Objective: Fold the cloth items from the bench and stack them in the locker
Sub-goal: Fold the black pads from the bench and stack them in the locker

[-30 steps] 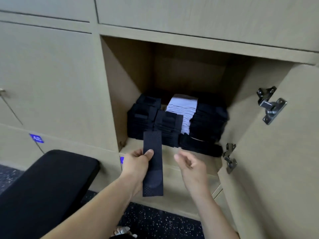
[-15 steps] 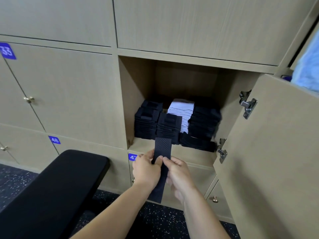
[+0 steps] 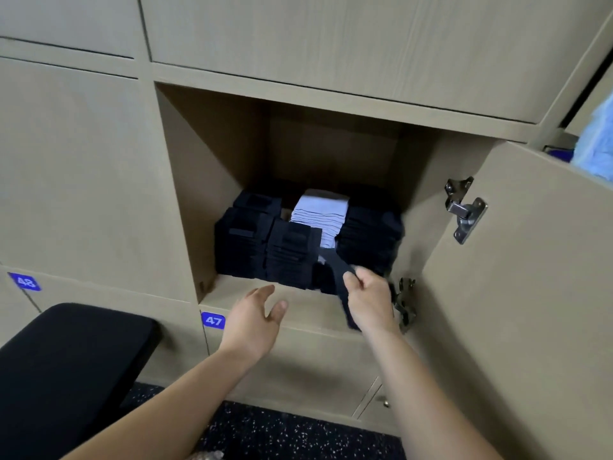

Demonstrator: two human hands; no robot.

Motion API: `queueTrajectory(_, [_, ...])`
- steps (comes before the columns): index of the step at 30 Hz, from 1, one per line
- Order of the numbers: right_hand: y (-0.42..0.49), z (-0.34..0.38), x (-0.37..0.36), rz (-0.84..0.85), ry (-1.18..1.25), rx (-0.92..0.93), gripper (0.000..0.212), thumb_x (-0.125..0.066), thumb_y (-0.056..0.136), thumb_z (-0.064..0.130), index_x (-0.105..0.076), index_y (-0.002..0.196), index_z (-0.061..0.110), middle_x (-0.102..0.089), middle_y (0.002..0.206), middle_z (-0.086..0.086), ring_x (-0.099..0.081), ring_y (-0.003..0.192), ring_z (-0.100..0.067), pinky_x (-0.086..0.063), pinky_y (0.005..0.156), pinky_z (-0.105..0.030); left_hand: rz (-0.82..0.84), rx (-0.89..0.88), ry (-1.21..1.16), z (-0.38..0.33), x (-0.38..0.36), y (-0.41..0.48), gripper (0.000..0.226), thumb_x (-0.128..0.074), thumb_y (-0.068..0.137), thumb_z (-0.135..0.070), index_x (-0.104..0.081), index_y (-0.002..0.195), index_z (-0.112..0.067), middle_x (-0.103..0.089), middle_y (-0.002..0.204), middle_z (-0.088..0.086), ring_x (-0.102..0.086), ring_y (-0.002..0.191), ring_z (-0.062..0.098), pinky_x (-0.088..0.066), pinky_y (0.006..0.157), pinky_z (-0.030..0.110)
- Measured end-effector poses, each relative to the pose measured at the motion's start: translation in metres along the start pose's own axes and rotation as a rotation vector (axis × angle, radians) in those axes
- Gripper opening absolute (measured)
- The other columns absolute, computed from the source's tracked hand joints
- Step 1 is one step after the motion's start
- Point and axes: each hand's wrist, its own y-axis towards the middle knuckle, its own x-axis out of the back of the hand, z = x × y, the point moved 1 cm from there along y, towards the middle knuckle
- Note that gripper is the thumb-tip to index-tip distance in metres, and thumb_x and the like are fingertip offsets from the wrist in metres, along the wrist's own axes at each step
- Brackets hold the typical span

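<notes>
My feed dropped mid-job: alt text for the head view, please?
The right hand pinches a dark cloth strip at the open locker, before stacks of folded cloths; the left hand is open and empty. A black bench sits lower-left.

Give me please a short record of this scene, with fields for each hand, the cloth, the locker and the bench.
left hand: open, holds nothing, before the locker's sill
right hand: pinches the cloth
cloth: dark strip, one end at the stacks, other end hangs below the hand
locker: door open at right
contents: dark stacks, one white stack
bench: black, lower left
</notes>
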Motion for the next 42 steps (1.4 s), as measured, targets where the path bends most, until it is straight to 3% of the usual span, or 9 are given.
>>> queueTrajectory(2, [0.028, -0.006, 0.004, -0.062, -0.174, 0.074, 0.021, -0.047, 0.098, 0.023, -0.068, 0.099, 0.025, -0.067, 0.089, -0.004, -0.057, 0.087, -0.028, -0.043, 0.073, -0.034, 0.0, -0.009, 0.014, 0.001, -0.005, 0.017, 0.051, -0.051, 0.099, -0.036, -0.043, 0.145, -0.016, -0.049, 0.146, 0.003, -0.047, 0.131, 0.024, -0.037, 0.106, 0.032])
queueTrajectory(5, [0.062, -0.022, 0.002, -0.172, -0.459, 0.174, 0.034, -0.046, 0.1, 0.024, -0.058, 0.132, 0.025, -0.066, 0.121, -0.004, -0.061, 0.108, -0.029, -0.046, 0.081, -0.034, -0.001, -0.016, 0.033, 0.009, -0.014, 0.039, 0.051, -0.051, 0.099, -0.035, -0.043, 0.146, -0.015, -0.047, 0.148, 0.003, -0.043, 0.136, 0.022, -0.032, 0.109, 0.03])
queueTrajectory(9, [0.089, -0.046, -0.014, -0.22, -0.624, 0.375, 0.041, -0.072, 0.078, 0.005, -0.068, 0.118, 0.012, -0.071, 0.111, -0.009, -0.07, 0.089, -0.03, -0.056, 0.071, -0.036, 0.016, 0.021, 0.032, 0.025, -0.024, 0.055, 0.05, -0.05, 0.099, -0.037, -0.043, 0.146, -0.019, -0.054, 0.14, 0.004, -0.056, 0.12, 0.03, -0.044, 0.1, 0.039])
queueTrajectory(12, [0.097, -0.075, -0.036, -0.126, -0.818, 0.339, 0.052, -0.08, 0.053, -0.002, -0.073, 0.103, 0.01, -0.073, 0.092, -0.011, -0.071, 0.072, -0.028, -0.056, 0.058, -0.031, 0.012, 0.022, 0.042, 0.042, -0.03, 0.062, 0.05, -0.054, 0.098, -0.035, -0.046, 0.144, -0.019, -0.052, 0.143, 0.001, -0.048, 0.131, 0.02, -0.038, 0.106, 0.032])
queueTrajectory(18, [0.088, -0.107, -0.061, 0.087, -0.92, 0.28, 0.051, -0.035, 0.071, 0.007, -0.073, 0.104, 0.006, -0.072, 0.094, -0.018, -0.071, 0.083, -0.031, -0.059, 0.071, -0.037, 0.023, 0.026, 0.042, 0.062, -0.037, 0.066, 0.051, -0.057, 0.095, -0.037, -0.048, 0.143, -0.022, -0.053, 0.142, -0.003, -0.057, 0.12, 0.018, -0.041, 0.102, 0.029])
queueTrajectory(28, [0.077, -0.109, -0.067, 0.141, -0.954, 0.213, 0.059, -0.035, 0.07, 0.025, -0.07, 0.11, 0.0, -0.069, 0.111, -0.021, -0.067, 0.103, -0.033, -0.053, 0.09, -0.048, 0.027, -0.008, 0.071, 0.061, -0.044, 0.071, 0.05, -0.056, 0.096, -0.035, -0.048, 0.143, -0.017, -0.052, 0.143, 0.0, -0.051, 0.129, 0.019, -0.037, 0.106, 0.028])
queueTrajectory(35, [0.075, -0.108, -0.065, 0.139, -0.977, 0.175, 0.06, -0.033, 0.067, 0.018, -0.067, 0.11, -0.008, -0.067, 0.11, -0.025, -0.067, 0.102, -0.036, -0.053, 0.089, -0.049, 0.011, -0.046, 0.114, 0.059, -0.036, 0.07, 0.051, -0.054, 0.097, -0.034, -0.047, 0.144, -0.015, -0.05, 0.146, 0.002, -0.045, 0.134, 0.017, -0.033, 0.107, 0.026])
queueTrajectory(39, [0.068, -0.089, -0.054, 0.091, -0.99, 0.225, 0.065, -0.067, 0.057, 0.01, -0.062, 0.12, -0.004, -0.066, 0.11, -0.027, -0.066, 0.102, -0.039, -0.053, 0.088, -0.049, 0.001, -0.058, 0.168, 0.046, -0.019, 0.059, 0.052, -0.051, 0.099, -0.035, -0.042, 0.147, -0.018, -0.049, 0.145, 0.003, -0.052, 0.125, 0.023, -0.045, 0.092, 0.033])
queueTrajectory(42, [0.052, -0.061, -0.045, 0.085, -0.99, 0.274, 0.075, -0.08, 0.058, 0.015, -0.057, 0.128, 0.001, -0.066, 0.109, -0.022, -0.064, 0.1, -0.037, -0.051, 0.088, -0.044, -0.024, -0.109, 0.27, 0.041, 0.003, 0.046, 0.054, -0.049, 0.1, -0.037, -0.04, 0.148, -0.017, -0.05, 0.145, 0.004, -0.047, 0.131, 0.022, -0.037, 0.105, 0.031])
